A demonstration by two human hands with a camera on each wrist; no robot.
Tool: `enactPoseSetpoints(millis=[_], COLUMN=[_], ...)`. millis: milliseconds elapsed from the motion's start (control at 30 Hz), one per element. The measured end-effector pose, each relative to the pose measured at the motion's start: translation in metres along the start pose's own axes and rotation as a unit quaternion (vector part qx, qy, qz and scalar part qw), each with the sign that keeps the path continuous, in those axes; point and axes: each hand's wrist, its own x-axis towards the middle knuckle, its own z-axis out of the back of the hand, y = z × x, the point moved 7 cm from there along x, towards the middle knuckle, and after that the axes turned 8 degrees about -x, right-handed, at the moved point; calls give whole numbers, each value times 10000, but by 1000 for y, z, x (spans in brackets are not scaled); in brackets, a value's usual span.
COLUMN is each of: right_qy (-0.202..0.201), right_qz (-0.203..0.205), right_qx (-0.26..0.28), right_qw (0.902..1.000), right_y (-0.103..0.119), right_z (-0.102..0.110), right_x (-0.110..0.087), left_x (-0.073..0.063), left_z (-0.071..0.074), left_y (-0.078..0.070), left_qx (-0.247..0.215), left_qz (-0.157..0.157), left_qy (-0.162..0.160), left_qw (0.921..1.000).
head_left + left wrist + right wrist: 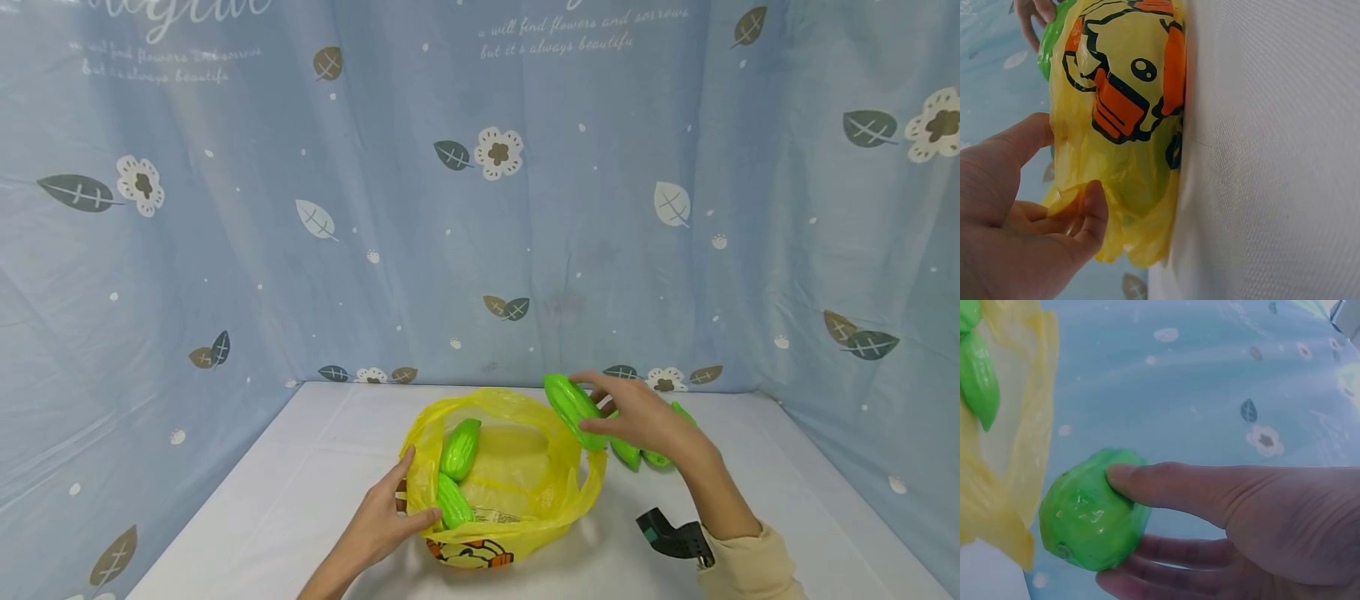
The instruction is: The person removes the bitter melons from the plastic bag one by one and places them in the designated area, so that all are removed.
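Note:
A yellow plastic bag (536, 533) with a cartoon duck print (1122, 87) stands with its mouth open on the table. Two bright green ridged gourds (460, 450) lie inside it, toward its left side. My left hand (382, 517) grips the bag's left side near the rim, with yellow film between thumb and fingers (1094, 212). Above the bag's right rim, my right hand (637, 412) holds another green gourd (572, 408), thumb on one side and fingers on the other. That gourd's rounded end (1091, 515) faces the right wrist view.
More green gourds (626, 454) lie on the white table (300, 483) behind the right forearm, partly hidden. A black strap (671, 537) sticks out from the right sleeve. A blue curtain (405, 275) printed with leaves and flowers encloses the back and sides.

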Motion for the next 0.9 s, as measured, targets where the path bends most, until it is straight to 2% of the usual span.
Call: enactPoseSetpoints(millis=[133,367,600,767,900], right_qy=[-62,-44,-143,-44,151], right_qz=[-14,-406,-436,-509,-594], right_qx=[44,175,150,151,375], right_qw=[10000,9990,9988,9986,9974], right_y=[-9,-29,-45,-54,-61], right_z=[2,0,-5,-12,-17], right_x=[-5,-17,-26,-30,-34], left_x=[0,0,0,0,0], left_z=[0,0,0,0,0], left_y=[0,0,0,1,0], left_qx=[25,-26,-23,-7,18], left_qz=[10,41,34,59,55], left_qy=[-22,-10,-4,-17,-24], left_qw=[10000,10000,10000,10000,10000])
